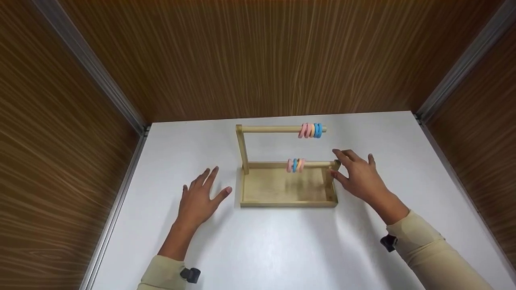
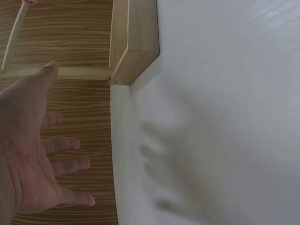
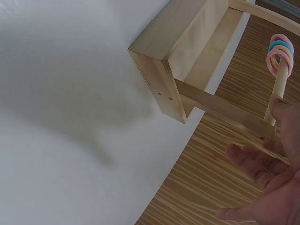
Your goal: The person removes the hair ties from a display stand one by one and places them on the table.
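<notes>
A wooden stand point(image 1: 289, 204) with a shallow tray base and two bars sits on the white table. Pink, cream and blue rings point(image 1: 309, 130) hang near the free end of the upper bar point(image 1: 270, 129). More pink, blue and yellow rings point(image 1: 295, 165) hang midway along the lower bar point(image 1: 318, 164). My right hand point(image 1: 360, 177) is at the right end of that lower bar, thumb and fingers spread either side of the short post point(image 3: 229, 110). To the left of the stand, my left hand point(image 1: 197, 203) hovers with fingers spread, holding nothing.
A tall post point(image 1: 242, 149) carries the upper bar at the stand's left. Wood-grain panels point(image 1: 262, 60) enclose the white table point(image 1: 262, 249) at the back and both sides. Each sleeve cuff bears a small black device point(image 1: 190, 275).
</notes>
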`<state>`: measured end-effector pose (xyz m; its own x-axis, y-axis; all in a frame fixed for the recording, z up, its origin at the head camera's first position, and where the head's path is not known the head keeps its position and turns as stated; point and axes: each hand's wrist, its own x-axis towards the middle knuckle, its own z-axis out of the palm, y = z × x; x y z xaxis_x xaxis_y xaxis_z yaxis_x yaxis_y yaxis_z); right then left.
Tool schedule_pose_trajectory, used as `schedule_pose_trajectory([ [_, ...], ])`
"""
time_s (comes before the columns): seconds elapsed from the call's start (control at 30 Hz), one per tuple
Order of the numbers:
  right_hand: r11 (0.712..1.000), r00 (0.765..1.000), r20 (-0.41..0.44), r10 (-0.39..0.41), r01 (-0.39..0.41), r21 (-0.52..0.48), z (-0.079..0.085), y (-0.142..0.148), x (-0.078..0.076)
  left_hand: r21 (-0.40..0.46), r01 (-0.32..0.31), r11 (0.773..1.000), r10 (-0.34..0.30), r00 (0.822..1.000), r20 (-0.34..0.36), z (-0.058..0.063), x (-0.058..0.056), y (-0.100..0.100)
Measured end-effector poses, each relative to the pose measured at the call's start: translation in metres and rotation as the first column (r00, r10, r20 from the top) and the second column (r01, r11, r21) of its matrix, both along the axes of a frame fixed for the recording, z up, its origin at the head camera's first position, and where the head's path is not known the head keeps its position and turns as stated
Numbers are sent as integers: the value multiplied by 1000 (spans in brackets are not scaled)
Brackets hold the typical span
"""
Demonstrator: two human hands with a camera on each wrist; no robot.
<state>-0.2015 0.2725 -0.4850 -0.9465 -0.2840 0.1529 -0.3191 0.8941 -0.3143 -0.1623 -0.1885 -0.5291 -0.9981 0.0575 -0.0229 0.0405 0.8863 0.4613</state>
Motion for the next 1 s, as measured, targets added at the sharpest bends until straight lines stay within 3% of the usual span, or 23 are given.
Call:
schedule_pose_trajectory([
  [0.33,999,999,7,35,-34,-18,-4,-6,-2,17,-7,1000,7,1000,-1,-3,2,2],
  [0.67,995,993,-99,70,-76,-61,-11,-7,-5,17,-13,1000,13,1000,1,-4,4,4],
  [1.0,997,992,-108,60,-65,-43,-9,-9,-8,22,-1,1000,1,1000,11,-6,3,4],
])
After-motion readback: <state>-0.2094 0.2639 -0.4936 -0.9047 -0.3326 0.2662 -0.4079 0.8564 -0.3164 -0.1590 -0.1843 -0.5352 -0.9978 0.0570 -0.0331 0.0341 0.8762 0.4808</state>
